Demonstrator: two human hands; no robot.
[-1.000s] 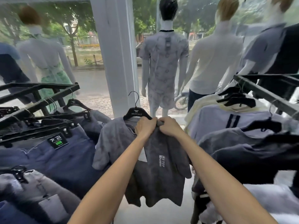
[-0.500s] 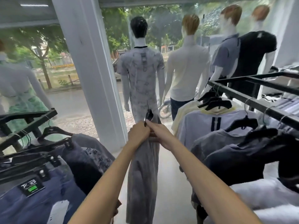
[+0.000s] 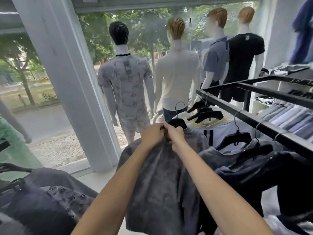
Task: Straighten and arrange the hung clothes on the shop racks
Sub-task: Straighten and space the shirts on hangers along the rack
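Observation:
A grey patterned T-shirt [image 3: 162, 189] on a black hanger [image 3: 177, 122] hangs in the air in front of me. My left hand [image 3: 153, 135] and my right hand [image 3: 174, 134] both grip it at the collar, side by side, just below the hanger's hook. The hook is free, a short way left of the black rack rail [image 3: 250, 116]. On that rail hang a white shirt with dark stripes [image 3: 218, 131] and several grey and dark shirts [image 3: 254, 160] on black hangers.
Another rack with dark trousers and shirts [image 3: 42, 200] stands at the lower left. A white pillar [image 3: 67, 78] and several dressed mannequins [image 3: 127, 92] stand at the shop window ahead. Folded clothes [image 3: 289, 117] lie on a shelf at the right.
I have turned right and carried the grey T-shirt from the left rack toward the right rack. It swung edge-on and now faces me flat, close to the hung shirts.

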